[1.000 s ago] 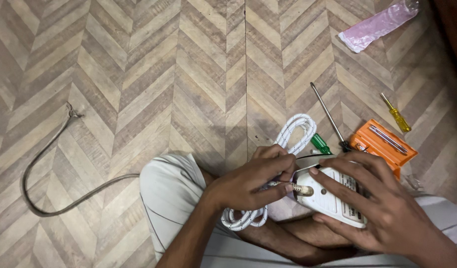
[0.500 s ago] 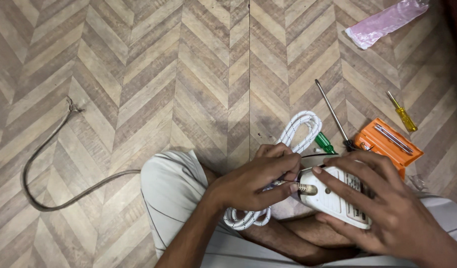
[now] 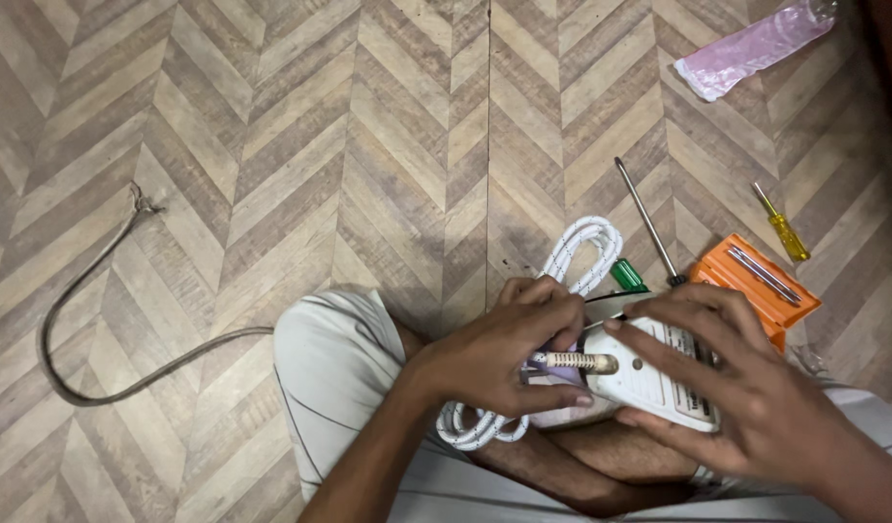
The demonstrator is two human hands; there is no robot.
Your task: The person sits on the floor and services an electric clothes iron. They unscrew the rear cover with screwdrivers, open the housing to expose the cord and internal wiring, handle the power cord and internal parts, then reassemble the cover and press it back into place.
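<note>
- On the lap, above crossed legs in pale shorts (image 3: 334, 378): white oblong plastic appliance body (image 3: 659, 387), held just over the herringbone wood-pattern floor (image 3: 368, 145).
- Long axis of white appliance body: roughly level, slightly down toward the right; cord end pointing left.
- At that left end: cream ribbed cord sleeve (image 3: 577, 362), lying horizontal, pointing left into the left palm.
- Left hand (image 3: 509, 358): fingers curled, thumb and fingertips pinching the cord sleeve.
- Right hand (image 3: 746, 397): fingers spread, laid flat over the top of the appliance body, gripping it from the right.
- White braided power cord (image 3: 586, 247): looped on the floor just beyond the left hand, a second loop hanging below it.
- Orange rectangular plastic case (image 3: 756, 286), open, just right of the hands: two slim metal bits inside, lying parallel along its length.
- Long steel-shaft screwdriver with green handle (image 3: 644, 228): slanted on the floor between cord and case.
- Small yellow-handled screwdriver (image 3: 783, 228): beside the case, upper right.
- Pink translucent plastic bag (image 3: 746, 48): far upper right; contents not discernible.
- Frayed grey cable (image 3: 87, 291): curved, well apart at left.
</note>
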